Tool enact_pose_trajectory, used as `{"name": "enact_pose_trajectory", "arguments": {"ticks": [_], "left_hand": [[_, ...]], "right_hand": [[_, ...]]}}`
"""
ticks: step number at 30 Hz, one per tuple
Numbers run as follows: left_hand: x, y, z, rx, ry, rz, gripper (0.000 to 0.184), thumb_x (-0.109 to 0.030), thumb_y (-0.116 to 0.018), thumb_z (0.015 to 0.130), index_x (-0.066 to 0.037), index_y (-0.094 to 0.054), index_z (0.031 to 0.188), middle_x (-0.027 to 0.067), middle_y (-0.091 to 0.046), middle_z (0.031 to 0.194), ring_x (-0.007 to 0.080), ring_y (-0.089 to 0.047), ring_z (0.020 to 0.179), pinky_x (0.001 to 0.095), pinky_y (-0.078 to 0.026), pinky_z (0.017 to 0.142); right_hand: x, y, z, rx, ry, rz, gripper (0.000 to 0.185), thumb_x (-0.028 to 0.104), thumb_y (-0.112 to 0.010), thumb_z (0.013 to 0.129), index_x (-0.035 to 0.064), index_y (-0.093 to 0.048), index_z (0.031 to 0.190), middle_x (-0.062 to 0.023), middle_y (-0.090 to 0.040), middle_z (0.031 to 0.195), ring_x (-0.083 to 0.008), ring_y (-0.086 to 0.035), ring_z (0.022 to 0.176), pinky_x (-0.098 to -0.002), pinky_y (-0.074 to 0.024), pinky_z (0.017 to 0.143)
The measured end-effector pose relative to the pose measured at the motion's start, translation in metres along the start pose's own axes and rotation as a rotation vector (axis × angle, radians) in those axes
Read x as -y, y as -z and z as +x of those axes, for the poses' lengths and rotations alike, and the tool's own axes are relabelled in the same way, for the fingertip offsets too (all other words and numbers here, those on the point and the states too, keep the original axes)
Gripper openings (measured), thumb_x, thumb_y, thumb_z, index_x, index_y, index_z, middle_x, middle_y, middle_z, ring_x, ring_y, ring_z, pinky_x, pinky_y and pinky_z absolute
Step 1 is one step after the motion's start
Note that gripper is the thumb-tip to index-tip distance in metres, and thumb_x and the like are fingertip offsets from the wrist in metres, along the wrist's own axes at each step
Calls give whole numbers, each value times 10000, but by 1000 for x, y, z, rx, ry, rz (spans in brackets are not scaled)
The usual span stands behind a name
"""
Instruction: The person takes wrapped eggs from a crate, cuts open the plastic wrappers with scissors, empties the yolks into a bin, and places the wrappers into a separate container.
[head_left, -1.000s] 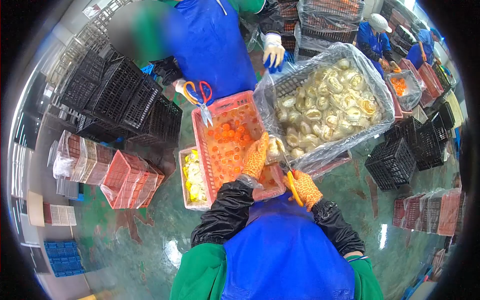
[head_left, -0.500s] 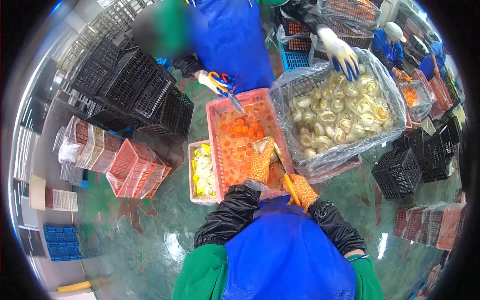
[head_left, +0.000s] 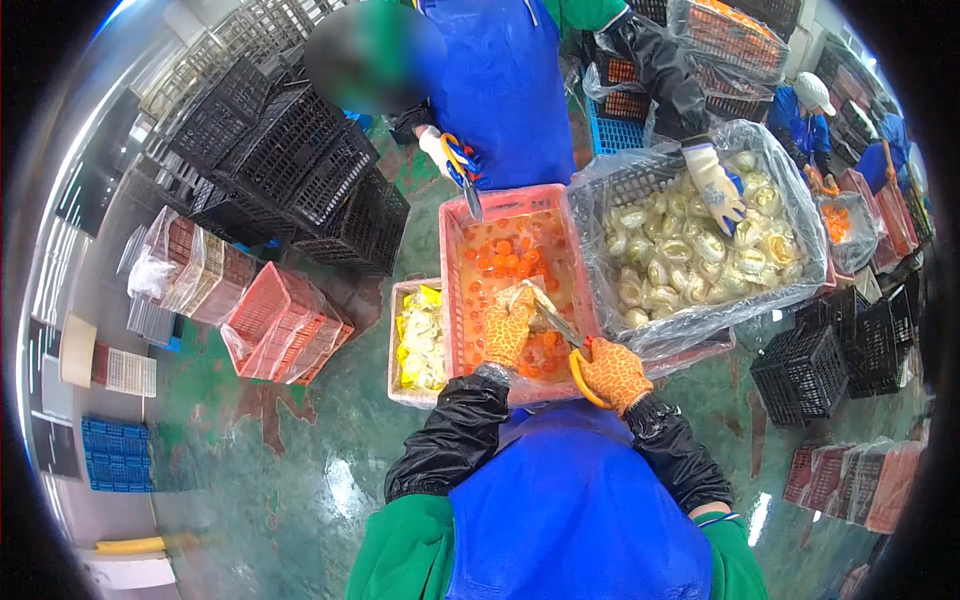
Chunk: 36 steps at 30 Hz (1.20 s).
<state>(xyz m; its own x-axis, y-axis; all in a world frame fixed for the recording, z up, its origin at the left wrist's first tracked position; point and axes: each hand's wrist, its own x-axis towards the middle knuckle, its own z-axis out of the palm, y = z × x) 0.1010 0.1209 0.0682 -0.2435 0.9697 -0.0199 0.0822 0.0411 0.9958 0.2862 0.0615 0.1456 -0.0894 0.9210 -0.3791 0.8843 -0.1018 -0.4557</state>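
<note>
My left hand (head_left: 508,332), in an orange patterned glove, is closed on a pale packet (head_left: 517,295) over the pink crate (head_left: 451,290). That crate holds orange balls (head_left: 505,258) in cloudy liquid. My right hand (head_left: 612,374), gloved alike, grips orange-handled scissors (head_left: 583,379); their blades point up and left to the packet. Whether they touch it I cannot tell. Right of the pink crate, a plastic-lined crate (head_left: 815,270) holds pale packets (head_left: 690,245). A smaller crate (head_left: 396,385) with yellow and white pieces (head_left: 423,340) stands at the left.
Across the crates a co-worker in a blue apron (head_left: 500,90) holds scissors (head_left: 466,178) and reaches a gloved hand (head_left: 715,190) into the lined crate. Black crates (head_left: 290,160) are stacked at the left, others (head_left: 800,370) at the right. Two people work at the upper right.
The view has shifted, moving the crates rightward in it. My left hand and the scissors have come together over the pink crate. The co-worker's empty hand has reached down onto the packets.
</note>
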Motion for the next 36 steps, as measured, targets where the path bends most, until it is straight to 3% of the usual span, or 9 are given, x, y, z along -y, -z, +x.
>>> {"name": "enact_pose_trajectory", "arguments": {"ticks": [3,6,9,11,16,21,23,26,36], "left_hand": [[-17,7,-1,-10,101,-12,354,-316,-635,886,24,-654,984,60,-667,895,160,-608,799,325,-493,694],[14,9,7,-48,81,41,351,-309,-625,893,29,-651,984,56,-663,877,162,-602,782,325,-489,688],[11,13,5,-9,69,-50,243,-221,-511,961,-10,-604,1039,62,-631,883,142,-589,762,289,-493,626],[20,18,9,91,225,-388,246,-246,-479,975,-34,-595,1022,55,-619,848,141,-586,680,279,-492,545],[-23,20,1,128,342,-154,312,-290,-429,988,-36,-600,1050,63,-620,849,163,-607,669,303,-502,506],[-38,30,7,212,242,137,370,-272,-405,982,-22,-566,1202,135,-633,956,268,-630,849,388,-527,705],[17,38,24,202,-267,764,382,-235,-388,976,-51,-530,1280,199,-609,1093,338,-576,1027,410,-456,894],[-8,34,16,218,-171,561,374,-205,-371,978,-65,-530,1286,229,-571,1186,368,-533,1101,424,-399,971],[-37,32,10,208,-397,780,350,-104,-479,911,-40,-540,1250,205,-556,1212,334,-576,1045,406,-471,901]], "right_hand": [[0,5,2,-11,44,-11,513,478,-504,875,-1,-650,987,-259,-648,943,-403,-627,900,-471,-484,819],[-5,6,2,403,-57,705,513,501,-654,819,6,-621,947,-88,-591,661,-234,-589,557,-376,-527,514],[-14,1,4,587,-126,930,471,483,-675,820,33,-602,936,20,-410,570,-101,-444,455,-290,-476,406],[-14,-1,6,639,-119,971,451,483,-657,836,41,-584,890,47,-317,541,-76,-359,411,-278,-458,409],[-28,-13,19,841,-79,1080,439,497,-609,868,66,-558,800,52,-323,512,-83,-354,401,-273,-438,415],[-6,-4,7,554,-45,848,484,541,-599,858,58,-560,843,7,-417,553,-115,-434,448,-283,-431,439],[-3,-9,8,466,-26,796,525,559,-593,853,37,-559,902,-14,-466,588,-130,-475,476,-288,-422,445],[-1,-14,10,472,51,750,550,583,-597,840,34,-563,847,-40,-486,597,-158,-494,484,-289,-433,455],[11,-17,8,340,66,562,556,554,-553,874,15,-581,1009,-73,-545,717,-170,-556,523,-308,-452,460]]}}
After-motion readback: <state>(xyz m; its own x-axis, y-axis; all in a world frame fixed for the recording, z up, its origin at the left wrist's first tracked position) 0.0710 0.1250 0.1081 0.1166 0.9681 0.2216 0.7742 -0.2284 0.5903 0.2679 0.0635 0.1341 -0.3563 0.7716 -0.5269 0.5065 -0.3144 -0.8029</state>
